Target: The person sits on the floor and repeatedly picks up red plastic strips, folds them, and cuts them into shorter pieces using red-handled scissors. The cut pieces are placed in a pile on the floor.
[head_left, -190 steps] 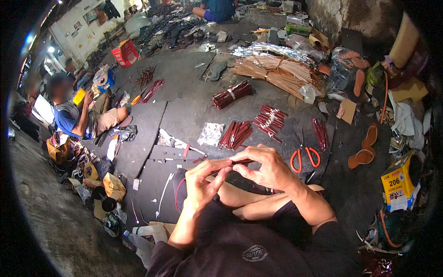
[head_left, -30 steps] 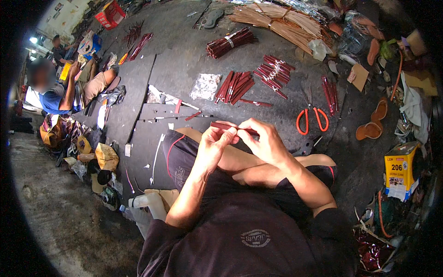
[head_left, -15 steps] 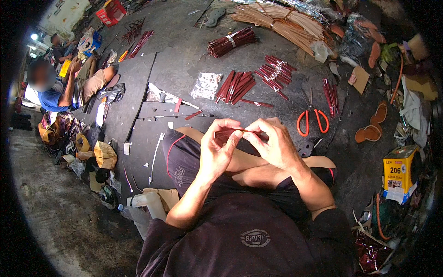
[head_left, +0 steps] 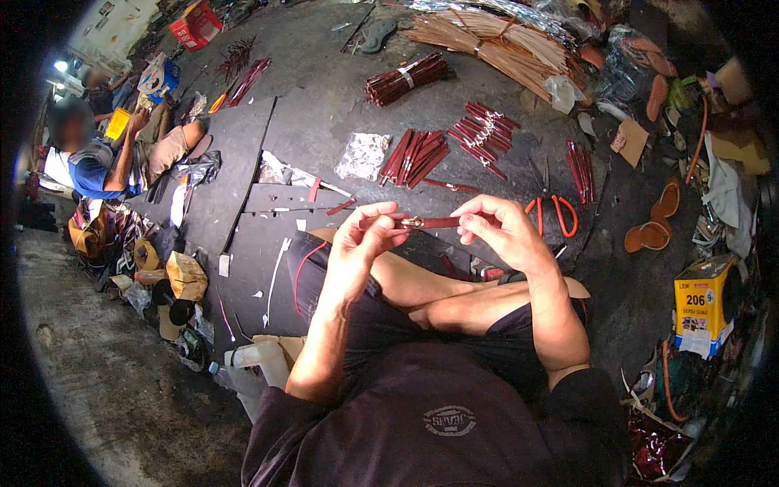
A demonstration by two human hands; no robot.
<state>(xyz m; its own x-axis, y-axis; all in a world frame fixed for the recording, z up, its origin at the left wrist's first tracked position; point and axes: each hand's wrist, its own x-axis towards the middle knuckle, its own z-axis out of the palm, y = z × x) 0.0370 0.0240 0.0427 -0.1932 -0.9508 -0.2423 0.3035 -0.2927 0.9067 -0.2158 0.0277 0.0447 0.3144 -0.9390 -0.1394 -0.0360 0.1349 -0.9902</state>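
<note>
Above my crossed legs, a narrow dark red strap (head_left: 442,222) with a small metal buckle (head_left: 415,221) stretches level between my hands. The thumb and fingers of my left hand (head_left: 363,238) close on it at the buckle end. My right hand (head_left: 505,233) pinches the other end. On the floor just beyond lie a pile of similar dark red straps (head_left: 414,157) and a second pile with shiny buckles (head_left: 484,135). Orange-handled scissors (head_left: 553,217) rest to the right of my hands, beside a small bunch of red straps (head_left: 581,171).
A clear packet of shiny small pieces (head_left: 363,156) lies left of the piles. Farther off are a tied dark red bundle (head_left: 407,78) and long tan strips (head_left: 495,39). Sandals (head_left: 650,233) and a yellow box (head_left: 703,304) stand right. A person (head_left: 101,166) sits at far left.
My hands have moved apart, from pinching close together to holding the strap straight between them. The buckle now shows near my left fingers.
</note>
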